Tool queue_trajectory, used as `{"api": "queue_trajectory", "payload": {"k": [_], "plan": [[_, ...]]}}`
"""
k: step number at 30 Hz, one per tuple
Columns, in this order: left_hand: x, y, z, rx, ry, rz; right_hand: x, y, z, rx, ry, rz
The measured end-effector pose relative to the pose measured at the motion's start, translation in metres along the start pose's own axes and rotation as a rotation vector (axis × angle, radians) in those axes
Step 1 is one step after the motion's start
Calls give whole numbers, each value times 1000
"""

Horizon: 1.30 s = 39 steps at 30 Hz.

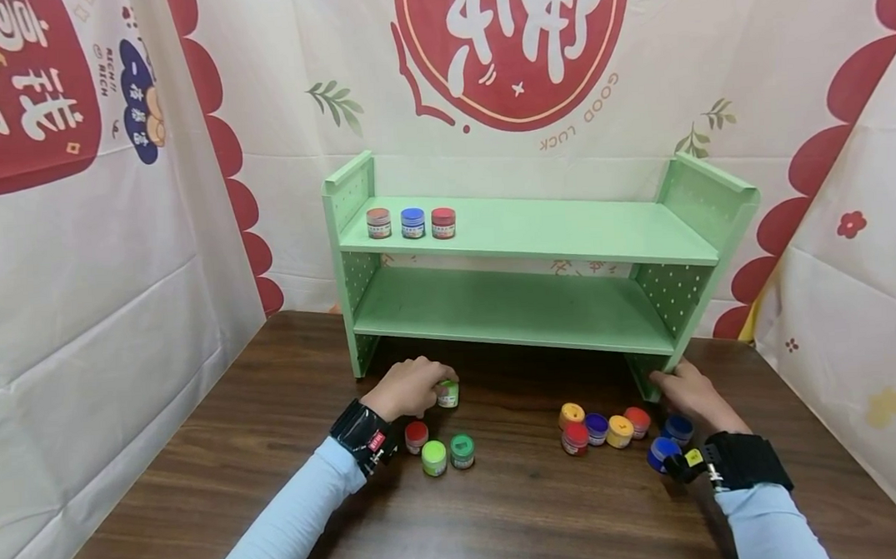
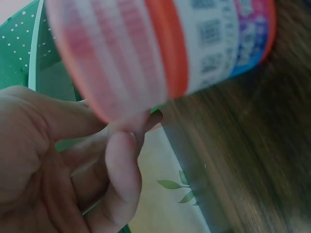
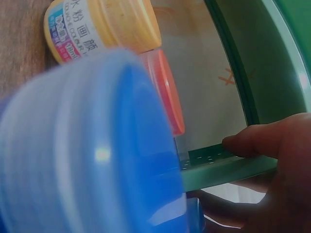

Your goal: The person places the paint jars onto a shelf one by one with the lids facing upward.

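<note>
In the head view my left hand (image 1: 410,386) pinches a light green gouache paint jar (image 1: 449,394) close over the table, in front of the shelf's left part. Near it stand a red jar (image 1: 416,435), another light green jar (image 1: 434,458) and a dark green jar (image 1: 462,451). A red-orange jar (image 2: 214,43) fills the top of the left wrist view and hides the held one. My right hand (image 1: 695,395) grips the lower front edge of the green shelf's (image 1: 517,306) right side panel, thumb (image 3: 255,141) on one side and fingers on the other.
Blue jars (image 1: 662,453) stand right by the right wrist. Several yellow, red and blue jars, one yellow jar (image 1: 620,431) among them, cluster left of it. On the upper shelf sit brown (image 1: 379,223), blue (image 1: 413,223) and red (image 1: 443,223) jars. Printed cloth (image 1: 259,87) hangs behind.
</note>
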<state>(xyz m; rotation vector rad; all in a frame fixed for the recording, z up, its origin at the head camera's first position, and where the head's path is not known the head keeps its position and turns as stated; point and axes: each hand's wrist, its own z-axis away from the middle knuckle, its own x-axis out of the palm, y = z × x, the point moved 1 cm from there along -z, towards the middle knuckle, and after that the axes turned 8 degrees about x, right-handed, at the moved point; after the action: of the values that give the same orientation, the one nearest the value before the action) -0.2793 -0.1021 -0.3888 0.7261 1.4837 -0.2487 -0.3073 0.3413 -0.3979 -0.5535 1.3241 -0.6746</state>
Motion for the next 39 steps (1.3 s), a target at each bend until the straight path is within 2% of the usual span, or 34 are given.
{"api": "queue_trajectory", "payload": {"k": [6,16,24,33,39], "plan": [[0,-1,-1,12,8,-4,0,0,0,6,-3,-12],[-2,-1,-1,61,71,22,0,1,-2,-6,8,4],[-8,7,0,98,121,-2,0,1,-1,-6,9,3],[-18,24,1,174,218,-50,0,3,-2,8,2,7],[-29,33,5,208,340,-11,1,3,-2,-9,14,20]]}}
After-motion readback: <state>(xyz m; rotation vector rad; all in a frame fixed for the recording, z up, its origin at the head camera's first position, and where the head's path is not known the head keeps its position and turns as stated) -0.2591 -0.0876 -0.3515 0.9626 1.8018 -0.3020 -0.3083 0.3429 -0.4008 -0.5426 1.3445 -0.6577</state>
